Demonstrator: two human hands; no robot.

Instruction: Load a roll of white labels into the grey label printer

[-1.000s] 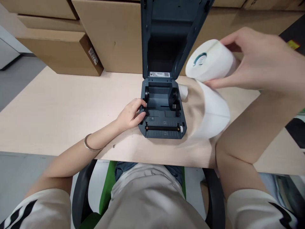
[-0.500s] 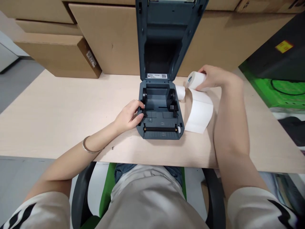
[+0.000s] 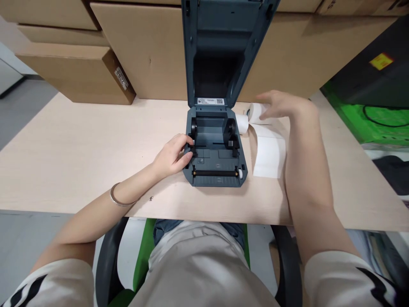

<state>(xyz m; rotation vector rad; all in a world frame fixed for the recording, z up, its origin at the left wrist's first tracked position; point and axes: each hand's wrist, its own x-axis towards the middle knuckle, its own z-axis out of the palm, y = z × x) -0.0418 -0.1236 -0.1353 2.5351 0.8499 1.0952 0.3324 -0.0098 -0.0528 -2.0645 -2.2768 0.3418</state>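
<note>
A dark blue-grey label printer (image 3: 217, 170) stands on the table with its lid (image 3: 220, 38) raised. Inside it show two black roll holders and a black roller near the front. My left hand (image 3: 174, 155) grips the printer's left edge, thumb and fingers closed over the rim. To the right of the printer lies a roll of white labels (image 3: 257, 113), its loose strip (image 3: 271, 155) running toward me on the table. Over that roll is my right hand (image 3: 279, 104), slightly blurred, fingers apart. A second white roll (image 3: 242, 123) rests against the printer's right side.
Cardboard boxes (image 3: 140, 51) line the back of the table (image 3: 79, 157), and a smaller carton (image 3: 76, 74) sits at the back left. At the right are a black case (image 3: 361, 64) and a green surface (image 3: 383, 123) with a black cable.
My right hand has let go of the label roll, which now sits lower on the table. Its loose strip lies flatter and straighter. My left hand has stayed on the printer.
</note>
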